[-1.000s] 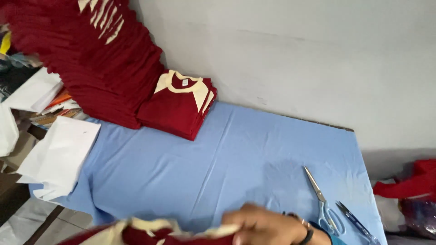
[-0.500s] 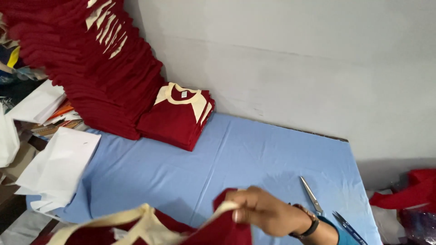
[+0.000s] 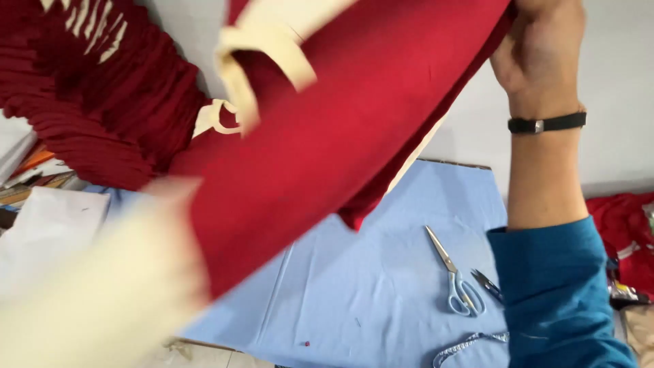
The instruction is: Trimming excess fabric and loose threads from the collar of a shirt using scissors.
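Observation:
My right hand (image 3: 541, 51) is raised high at the top right, closed on the edge of a dark red shirt (image 3: 340, 136) with cream trim. The shirt hangs spread out in the air, covering most of the view above the blue-covered table (image 3: 381, 300). A black wristband sits on that wrist, above a teal sleeve. A blurred cream part of the shirt (image 3: 88, 293) fills the lower left. My left hand is hidden behind the cloth.
A tall pile of folded dark red shirts (image 3: 95, 102) leans against the wall at the left. Blue-handled scissors (image 3: 455, 276), small snips (image 3: 489, 285) and a measuring tape (image 3: 470, 344) lie on the table's right side. White papers (image 3: 48, 218) lie at the left; red cloth (image 3: 623, 232) at the far right.
My right hand has lifted the red shirt from low over the table's front edge up high, so it now hangs spread in front of me.

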